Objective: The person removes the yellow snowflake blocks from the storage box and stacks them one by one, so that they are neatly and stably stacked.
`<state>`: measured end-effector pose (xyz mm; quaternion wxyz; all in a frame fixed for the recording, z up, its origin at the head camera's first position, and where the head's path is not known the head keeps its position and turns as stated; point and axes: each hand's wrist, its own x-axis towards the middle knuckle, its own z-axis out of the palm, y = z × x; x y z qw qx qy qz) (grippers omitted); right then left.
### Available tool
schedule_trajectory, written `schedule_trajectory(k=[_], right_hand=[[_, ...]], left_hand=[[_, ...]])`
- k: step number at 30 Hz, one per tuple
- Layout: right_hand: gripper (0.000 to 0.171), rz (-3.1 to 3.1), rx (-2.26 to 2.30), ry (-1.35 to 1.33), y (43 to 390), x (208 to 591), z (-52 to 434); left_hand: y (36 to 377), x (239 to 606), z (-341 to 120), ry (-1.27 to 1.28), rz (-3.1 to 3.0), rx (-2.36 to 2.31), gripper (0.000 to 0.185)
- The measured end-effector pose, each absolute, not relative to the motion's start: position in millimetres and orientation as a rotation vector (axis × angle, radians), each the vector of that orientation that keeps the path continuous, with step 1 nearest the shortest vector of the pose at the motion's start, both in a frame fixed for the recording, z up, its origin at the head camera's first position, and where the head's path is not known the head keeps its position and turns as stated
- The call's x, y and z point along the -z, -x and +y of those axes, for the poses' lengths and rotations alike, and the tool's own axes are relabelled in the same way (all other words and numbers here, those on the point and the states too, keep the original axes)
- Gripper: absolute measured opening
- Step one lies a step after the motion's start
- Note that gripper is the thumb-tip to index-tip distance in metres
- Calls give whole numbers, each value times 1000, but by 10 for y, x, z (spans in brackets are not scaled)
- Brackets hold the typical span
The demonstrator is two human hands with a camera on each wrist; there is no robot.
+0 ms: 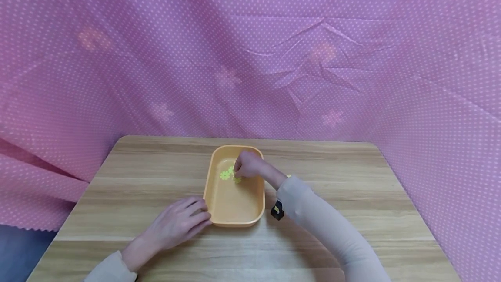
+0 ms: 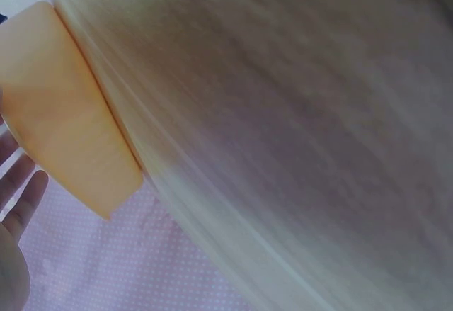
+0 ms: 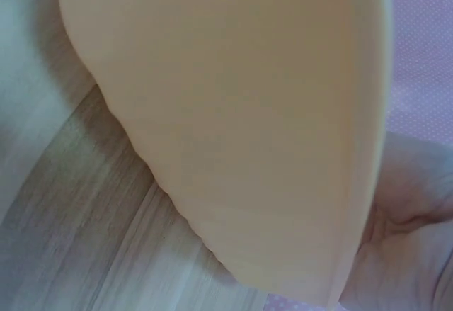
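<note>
An orange-yellow rectangular tray (image 1: 235, 208) with rounded corners lies on the table. Inside it, toward the far half, are several small yellow-green flower-shaped pieces (image 1: 225, 175). My right hand (image 1: 248, 164) reaches over the right rim, its fingers bent down at these pieces; I cannot tell whether it pinches one. In the right wrist view the tray's outer wall (image 3: 226, 112) covers the fingers, leaving part of the right hand (image 3: 410, 219) visible. My left hand (image 1: 182, 221) has its fingertips at the tray's near left corner, fingers extended. The left wrist view shows its fingers (image 2: 28, 198) alongside the tray wall (image 2: 71, 105).
A wood-grain table (image 1: 156, 160) carries the tray. On it, a bit of yellow-green (image 1: 288, 176) shows beside the right sleeve. A pink dotted curtain (image 1: 250, 55) hangs behind the table and along its sides. A small black device (image 1: 277, 210) sits at the right wrist.
</note>
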<state>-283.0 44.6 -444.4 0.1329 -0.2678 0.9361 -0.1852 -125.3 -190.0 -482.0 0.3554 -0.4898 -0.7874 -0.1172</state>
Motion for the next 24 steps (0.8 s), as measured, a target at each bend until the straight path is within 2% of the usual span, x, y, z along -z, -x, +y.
schedule_trajectory(k=[11, 24], right_hand=[[14, 2621, 623, 764, 2806, 4474, 422], [26, 2477, 742, 753, 2734, 4510, 416]], left_hand=[[1253, 4824, -1896, 1263, -2039, 297, 15], [1265, 4820, -1895, 1281, -2023, 312, 13]])
